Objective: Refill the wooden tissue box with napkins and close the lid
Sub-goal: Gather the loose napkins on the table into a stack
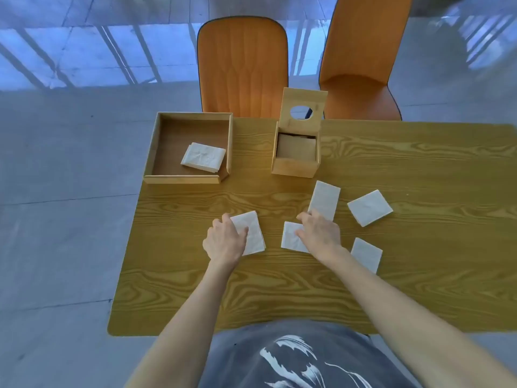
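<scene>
The wooden tissue box (295,168) stands at the table's middle back, its lid (303,100) with an oval hole tipped up and open. Inside I see a flat brownish surface. Several folded white napkins lie flat on the table in front of it. My left hand (225,239) rests on one napkin (253,233), fingers curled over its left edge. My right hand (319,232) lies on another napkin (291,238), and its fingertips reach the near end of a long napkin (324,198). Two more napkins lie to the right (369,207) and near my right wrist (366,253).
A shallow wooden tray (156,152) at the table's back left holds a stack of napkins (203,157). Two orange chairs (242,65) (363,51) stand behind the table (279,289). The tray overhangs the table's left edge. Grey floor lies all around.
</scene>
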`<state>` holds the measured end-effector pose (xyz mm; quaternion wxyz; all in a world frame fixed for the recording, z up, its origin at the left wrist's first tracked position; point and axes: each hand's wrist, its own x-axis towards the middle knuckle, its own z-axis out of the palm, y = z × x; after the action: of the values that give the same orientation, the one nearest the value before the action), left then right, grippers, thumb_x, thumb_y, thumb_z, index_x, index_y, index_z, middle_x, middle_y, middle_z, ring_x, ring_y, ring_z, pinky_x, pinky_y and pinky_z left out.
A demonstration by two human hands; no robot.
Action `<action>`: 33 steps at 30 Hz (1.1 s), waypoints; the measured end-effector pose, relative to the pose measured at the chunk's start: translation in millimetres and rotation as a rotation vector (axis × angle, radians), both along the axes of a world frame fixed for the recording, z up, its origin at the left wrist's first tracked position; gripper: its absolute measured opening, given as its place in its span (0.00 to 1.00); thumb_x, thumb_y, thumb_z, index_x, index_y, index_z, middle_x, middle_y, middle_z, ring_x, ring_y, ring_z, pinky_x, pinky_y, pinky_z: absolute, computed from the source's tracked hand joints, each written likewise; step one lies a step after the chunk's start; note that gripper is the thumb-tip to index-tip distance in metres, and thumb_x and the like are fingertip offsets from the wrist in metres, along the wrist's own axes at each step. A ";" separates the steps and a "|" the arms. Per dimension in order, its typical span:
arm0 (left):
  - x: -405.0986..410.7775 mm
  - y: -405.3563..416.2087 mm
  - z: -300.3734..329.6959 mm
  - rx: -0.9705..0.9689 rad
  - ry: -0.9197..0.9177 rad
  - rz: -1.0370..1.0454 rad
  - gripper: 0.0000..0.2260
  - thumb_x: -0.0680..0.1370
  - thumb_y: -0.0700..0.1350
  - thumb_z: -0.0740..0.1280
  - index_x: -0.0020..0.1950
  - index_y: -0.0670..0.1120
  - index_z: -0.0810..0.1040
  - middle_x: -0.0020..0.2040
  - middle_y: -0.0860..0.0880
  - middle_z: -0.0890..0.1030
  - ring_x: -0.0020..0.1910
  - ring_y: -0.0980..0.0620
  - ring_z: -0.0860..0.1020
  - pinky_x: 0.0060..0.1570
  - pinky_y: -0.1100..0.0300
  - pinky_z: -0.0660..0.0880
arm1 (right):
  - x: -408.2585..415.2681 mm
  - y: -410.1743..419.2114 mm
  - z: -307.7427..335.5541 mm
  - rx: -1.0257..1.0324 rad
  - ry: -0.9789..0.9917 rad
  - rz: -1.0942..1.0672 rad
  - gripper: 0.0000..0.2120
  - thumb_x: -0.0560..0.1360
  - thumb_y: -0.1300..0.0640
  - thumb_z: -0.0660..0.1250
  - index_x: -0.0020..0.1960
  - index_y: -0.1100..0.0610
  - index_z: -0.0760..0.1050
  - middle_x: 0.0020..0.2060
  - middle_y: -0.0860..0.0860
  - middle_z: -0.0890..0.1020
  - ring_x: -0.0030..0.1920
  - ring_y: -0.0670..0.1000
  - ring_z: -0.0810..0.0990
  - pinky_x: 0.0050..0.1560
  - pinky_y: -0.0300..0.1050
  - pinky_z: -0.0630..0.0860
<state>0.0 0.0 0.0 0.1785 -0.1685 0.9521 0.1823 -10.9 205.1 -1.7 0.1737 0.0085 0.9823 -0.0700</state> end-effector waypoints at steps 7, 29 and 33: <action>2.7 5.2 -8.4 0.034 -0.019 0.145 0.24 0.76 0.58 0.67 0.63 0.42 0.72 0.59 0.43 0.76 0.57 0.41 0.77 0.45 0.50 0.72 | -2.2 -2.7 -2.1 0.090 -0.003 0.025 0.16 0.77 0.48 0.68 0.61 0.56 0.76 0.55 0.53 0.77 0.51 0.56 0.81 0.41 0.47 0.72; 25.9 16.9 -26.7 0.726 -0.057 0.460 0.15 0.71 0.43 0.76 0.57 0.47 0.80 0.42 0.51 0.81 0.36 0.52 0.82 0.47 0.46 0.82 | 21.9 13.4 2.2 -0.868 -0.165 -0.568 0.07 0.78 0.56 0.68 0.47 0.60 0.80 0.41 0.54 0.84 0.41 0.51 0.80 0.41 0.45 0.75; 30.9 21.4 -27.7 0.716 -0.017 0.454 0.14 0.70 0.44 0.76 0.54 0.50 0.79 0.42 0.51 0.80 0.37 0.51 0.82 0.48 0.46 0.82 | 21.9 -4.9 2.6 -1.056 -0.259 -0.695 0.10 0.78 0.58 0.68 0.58 0.60 0.79 0.50 0.54 0.85 0.50 0.52 0.84 0.45 0.40 0.80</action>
<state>30.9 21.4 -27.7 0.1888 -0.3029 0.7658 0.5349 10.9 200.2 0.9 0.2390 0.2479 0.7266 -0.5946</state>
